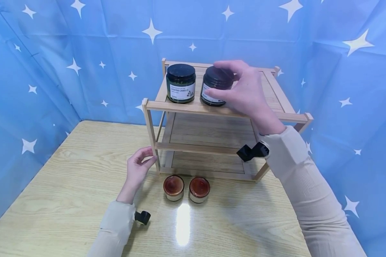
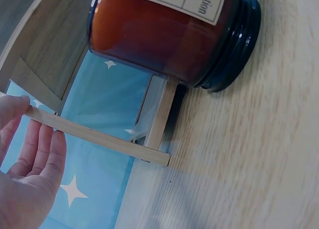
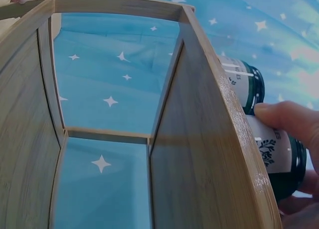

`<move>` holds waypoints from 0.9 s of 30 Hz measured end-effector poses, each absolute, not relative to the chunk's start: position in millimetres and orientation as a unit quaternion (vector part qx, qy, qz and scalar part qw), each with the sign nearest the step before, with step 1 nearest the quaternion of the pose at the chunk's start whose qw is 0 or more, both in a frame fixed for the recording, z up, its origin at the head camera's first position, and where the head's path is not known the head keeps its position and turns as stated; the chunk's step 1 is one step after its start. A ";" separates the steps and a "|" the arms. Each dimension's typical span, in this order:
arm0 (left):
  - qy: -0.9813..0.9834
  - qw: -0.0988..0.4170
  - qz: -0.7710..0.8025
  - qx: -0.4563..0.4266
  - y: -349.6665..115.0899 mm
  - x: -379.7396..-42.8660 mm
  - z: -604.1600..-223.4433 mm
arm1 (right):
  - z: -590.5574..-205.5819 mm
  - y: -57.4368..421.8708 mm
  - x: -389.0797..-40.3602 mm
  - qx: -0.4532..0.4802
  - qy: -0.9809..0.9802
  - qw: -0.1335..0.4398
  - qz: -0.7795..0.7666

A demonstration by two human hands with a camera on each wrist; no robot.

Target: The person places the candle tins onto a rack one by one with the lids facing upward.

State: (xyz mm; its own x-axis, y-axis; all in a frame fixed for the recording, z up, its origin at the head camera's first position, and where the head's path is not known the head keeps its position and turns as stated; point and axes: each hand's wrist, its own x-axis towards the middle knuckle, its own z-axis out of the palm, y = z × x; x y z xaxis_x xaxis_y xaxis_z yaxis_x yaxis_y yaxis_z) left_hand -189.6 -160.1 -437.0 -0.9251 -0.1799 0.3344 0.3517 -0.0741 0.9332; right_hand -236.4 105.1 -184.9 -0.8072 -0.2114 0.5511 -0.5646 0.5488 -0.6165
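Jar [image 1: 213, 85], dark green with a black lid [image 1: 214, 73] and a white label [image 3: 280, 134] bearing a leafy sprig [image 3: 267, 152], is located at the front of the rack's top shelf [image 1: 272, 91], beside a matching jar [image 1: 181, 85]. Hands: right hand [image 1: 249, 89] pinches the jar near its lid; left hand [image 1: 138, 169] pinches the rack's front leg [image 1: 150, 128].

Right hand [image 1: 248, 87] gripped one of two black-lidded green jars [image 1: 213, 84] on pale wooden three-tier rack [image 1: 212, 130], left hand [image 1: 139, 167] pinched front post [image 1: 149, 125]
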 end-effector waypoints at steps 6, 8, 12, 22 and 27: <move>-0.659 0.179 -0.728 -0.062 -159.7 -190.0 -437.2 | -186.1 103.5 -238.2 0.231 -0.855 0.218 0.411; -0.661 0.178 -0.727 -0.062 -159.7 -190.0 -437.1 | -186.1 103.3 -238.4 0.232 -0.857 0.219 0.405; -0.660 0.181 -0.726 -0.064 -160.0 -190.3 -437.3 | -185.6 103.1 -238.2 0.234 -0.860 0.215 0.399; -0.658 0.183 -0.728 -0.063 -159.7 -190.3 -436.5 | -186.5 104.9 -236.4 0.252 -0.860 0.207 0.392; -0.659 0.181 -0.727 -0.060 -159.3 -189.3 -436.0 | -186.1 106.9 -234.2 0.236 -0.855 0.201 0.415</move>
State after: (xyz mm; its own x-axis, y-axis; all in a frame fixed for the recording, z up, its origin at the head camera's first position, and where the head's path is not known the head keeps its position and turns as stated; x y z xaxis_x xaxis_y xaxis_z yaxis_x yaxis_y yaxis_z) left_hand -189.3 -159.3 -436.0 -0.9276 -0.1844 0.3249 0.3414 -0.0653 0.9376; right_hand -234.2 106.9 -186.1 -0.8078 -0.2374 0.5395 -0.5708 0.5437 -0.6153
